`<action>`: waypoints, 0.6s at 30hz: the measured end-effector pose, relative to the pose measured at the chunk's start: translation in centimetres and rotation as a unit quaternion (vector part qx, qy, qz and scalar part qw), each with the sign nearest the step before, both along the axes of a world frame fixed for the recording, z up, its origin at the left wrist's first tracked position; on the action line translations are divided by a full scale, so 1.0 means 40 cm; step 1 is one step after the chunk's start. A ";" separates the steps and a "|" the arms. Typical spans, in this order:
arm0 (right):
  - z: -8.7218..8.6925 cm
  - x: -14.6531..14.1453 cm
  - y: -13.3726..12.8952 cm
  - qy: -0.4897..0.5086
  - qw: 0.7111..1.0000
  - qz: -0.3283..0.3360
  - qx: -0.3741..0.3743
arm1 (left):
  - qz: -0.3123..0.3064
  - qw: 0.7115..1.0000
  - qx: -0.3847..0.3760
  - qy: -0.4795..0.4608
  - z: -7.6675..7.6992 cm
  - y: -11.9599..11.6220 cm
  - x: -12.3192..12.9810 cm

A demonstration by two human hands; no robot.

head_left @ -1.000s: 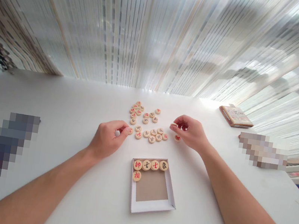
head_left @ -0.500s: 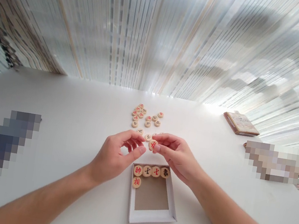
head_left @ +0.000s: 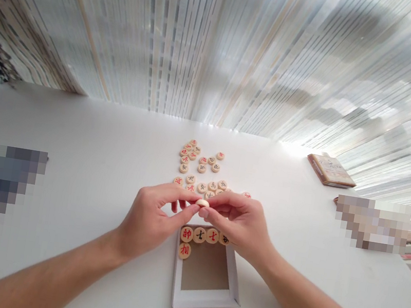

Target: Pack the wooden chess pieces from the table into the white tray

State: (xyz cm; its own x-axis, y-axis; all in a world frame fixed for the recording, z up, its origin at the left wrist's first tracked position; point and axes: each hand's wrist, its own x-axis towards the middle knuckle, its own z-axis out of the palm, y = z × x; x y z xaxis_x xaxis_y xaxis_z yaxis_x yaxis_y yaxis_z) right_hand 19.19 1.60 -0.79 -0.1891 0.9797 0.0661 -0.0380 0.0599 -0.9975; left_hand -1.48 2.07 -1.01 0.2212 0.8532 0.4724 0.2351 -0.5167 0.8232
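Note:
Between my two hands, just above the far edge of a shallow white box (head_left: 205,299), is a round wooden Chinese chess piece (head_left: 202,203), tilted so that its written face does not show. My left hand (head_left: 159,214) pinches its left side with thumb and fingers. From the other side, the thumb and fingertips of my right hand (head_left: 237,221) grip it too. The box holds a row of pieces along its far wall, with a red-marked piece (head_left: 187,234) at the left end. Another red-marked piece (head_left: 184,250) lies below that one. My right hand partly covers the row's right end.
Loose chess pieces with red or black characters lie beyond my hands, including a cluster (head_left: 189,152) farther back. A brown-edged box (head_left: 331,171) sits at the right, near a blurred-out object (head_left: 371,224). Another pixelated object (head_left: 0,194) is at the left. A striped curtain (head_left: 192,42) hangs behind the table.
My left hand has moved in and now touches the piece that my right hand alone held. The piece has turned, so its red character is no longer visible.

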 end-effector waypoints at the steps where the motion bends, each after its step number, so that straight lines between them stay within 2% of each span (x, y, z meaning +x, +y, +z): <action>1: -0.001 -0.001 -0.003 -0.017 1.000 -0.008 0.015 | 0.003 1.000 0.023 0.010 0.001 -0.002 0.000; 6: -0.003 0.000 -0.012 -0.051 0.998 -0.022 0.033 | -0.003 0.993 0.104 0.058 0.001 -0.008 -0.002; 9: 0.001 0.001 -0.012 -0.045 0.998 -0.016 0.035 | -0.001 0.991 0.121 0.063 0.000 -0.007 -0.004; 18: 0.016 0.004 0.002 0.031 0.998 0.049 -0.037 | -0.027 0.999 0.015 -0.015 0.000 -0.002 0.000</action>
State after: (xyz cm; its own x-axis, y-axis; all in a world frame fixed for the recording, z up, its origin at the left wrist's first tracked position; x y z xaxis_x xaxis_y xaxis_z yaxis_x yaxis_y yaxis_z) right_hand 19.33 1.69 -0.14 -0.2823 0.9593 0.0082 -0.1014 -0.0214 -0.9946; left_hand -1.47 1.97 -1.00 0.2524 0.8253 0.5052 0.1822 -0.5533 0.8128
